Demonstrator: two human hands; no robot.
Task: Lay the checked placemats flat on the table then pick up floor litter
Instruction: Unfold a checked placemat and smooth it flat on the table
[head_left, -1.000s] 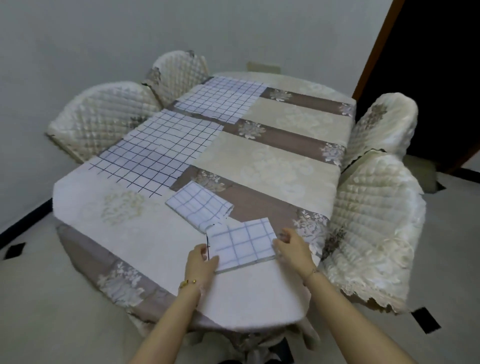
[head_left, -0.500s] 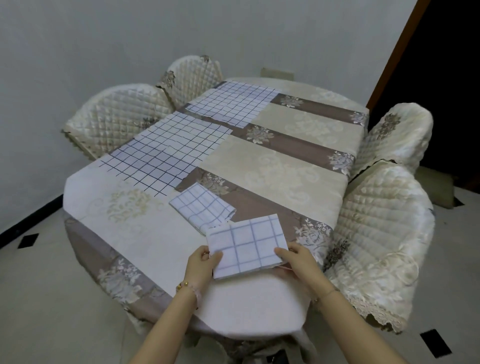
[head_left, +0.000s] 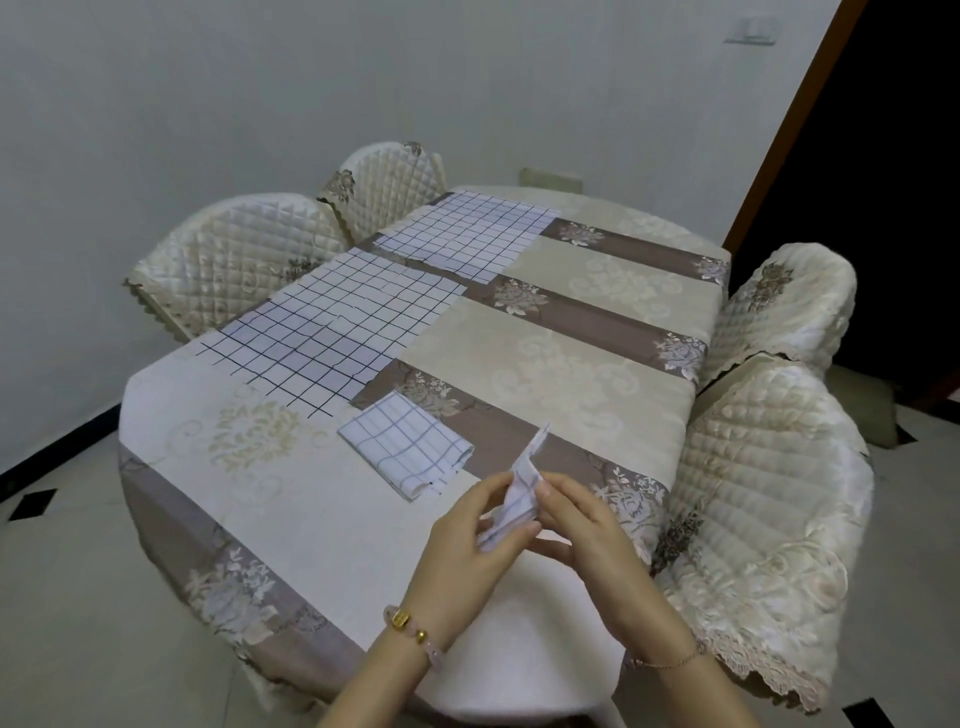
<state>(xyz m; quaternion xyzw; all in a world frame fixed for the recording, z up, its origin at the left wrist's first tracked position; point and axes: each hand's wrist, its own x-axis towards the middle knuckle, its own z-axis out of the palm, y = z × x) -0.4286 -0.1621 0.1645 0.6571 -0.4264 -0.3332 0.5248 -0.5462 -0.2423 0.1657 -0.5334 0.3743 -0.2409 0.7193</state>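
Observation:
Both my hands hold one folded checked placemat (head_left: 522, 488) on edge above the near end of the table (head_left: 291, 499). My left hand (head_left: 467, 545) grips its lower left side and my right hand (head_left: 582, 525) pinches its right side. A second folded checked placemat (head_left: 405, 451) lies on the tablecloth just beyond my hands. Two more checked placemats lie spread flat along the table's left side, one near (head_left: 332, 332) and one far (head_left: 467, 234).
Quilted cream chairs flank the table: two on the left (head_left: 234, 260) (head_left: 384, 182) and two on the right (head_left: 769, 499) (head_left: 784, 306). Pale floor tiles with small black squares (head_left: 31, 503) surround it. A dark doorway (head_left: 883, 156) is at the right rear.
The folded placemat lay flat on the table between my hands; now both hands have lifted it and turned it up on edge. The camera has moved closer.

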